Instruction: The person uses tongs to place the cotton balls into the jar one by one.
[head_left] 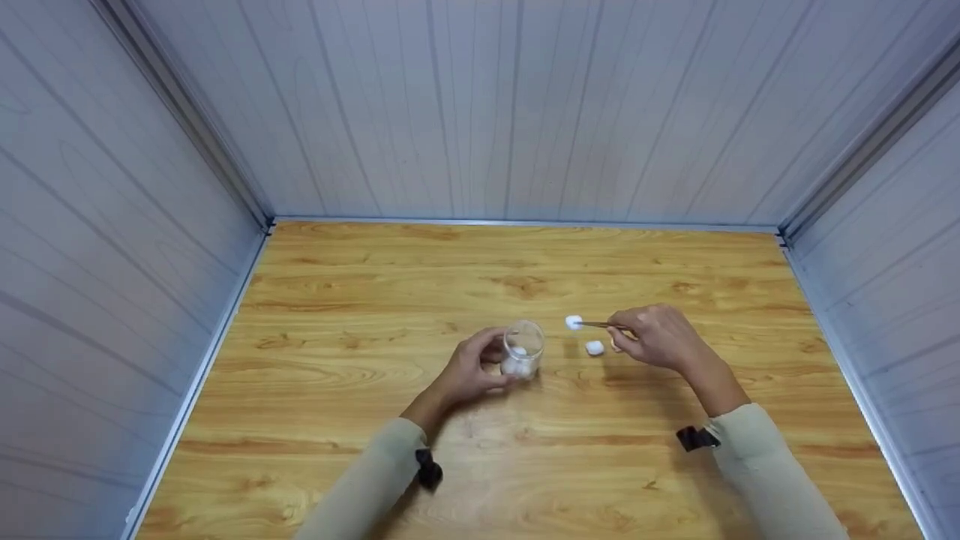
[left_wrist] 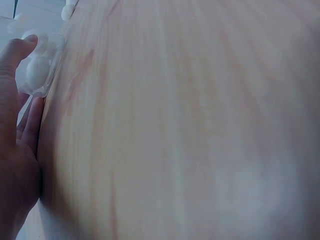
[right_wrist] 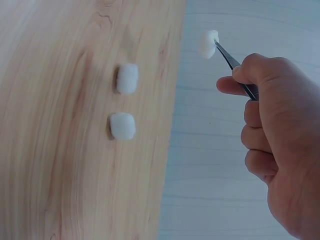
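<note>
My left hand (head_left: 469,367) holds a clear glass cup (head_left: 531,334) from its left side, thumb and fingers round it; several white cotton balls (left_wrist: 38,72) lie inside. The cup stands upright on the table. To the right, my right hand (head_left: 660,337) pinches a pair of tweezers (right_wrist: 228,57). Their tips grip one cotton ball (head_left: 574,322), raised above the table just right of the cup. Two more cotton balls lie on the wood: one (head_left: 595,348) in full sight, the other (right_wrist: 122,126) partly covered by my right hand in the head view.
The wood-grain table (head_left: 360,300) is enclosed by pale panel walls (head_left: 465,112) at the back and both sides. Small black objects (head_left: 697,438) are attached at both sleeve cuffs.
</note>
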